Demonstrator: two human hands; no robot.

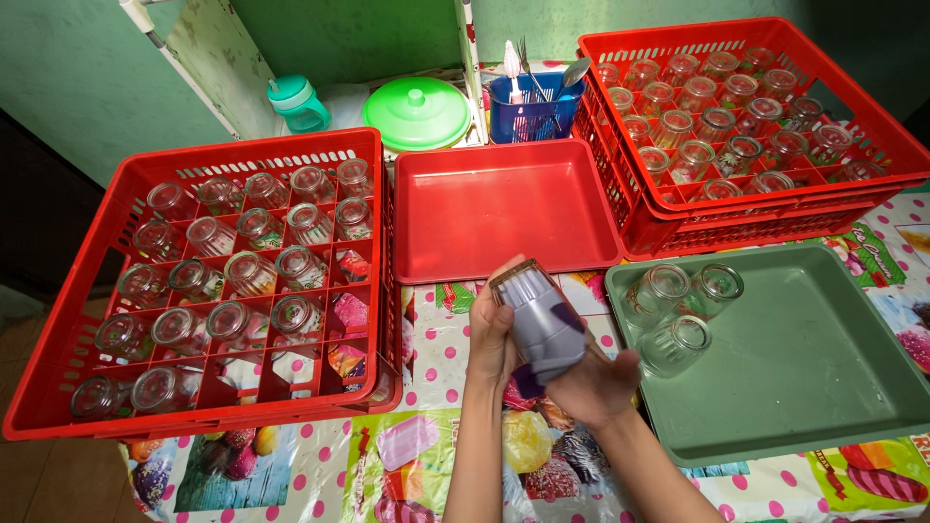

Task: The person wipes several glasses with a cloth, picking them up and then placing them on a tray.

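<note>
On the counter [426, 426], a crate [58, 387] on the left holds upturned glass jars [250, 273] in its divided cells. A shallow tray [504, 208] sits just right of it, in the middle. Right of that tray, two stacked crates [736, 218] carry more jars [717, 124] in the upper one. In front of the stack lies a deeper tray [804, 368] with three jars [678, 310] in its near-left corner. Behind the middle tray stand a lidded cup [295, 103], a domed lid [418, 112] and a cutlery basket [531, 114]. Both hands [542, 363] hold a jar [542, 324] above the counter, between the left crate and the deeper tray.
</note>
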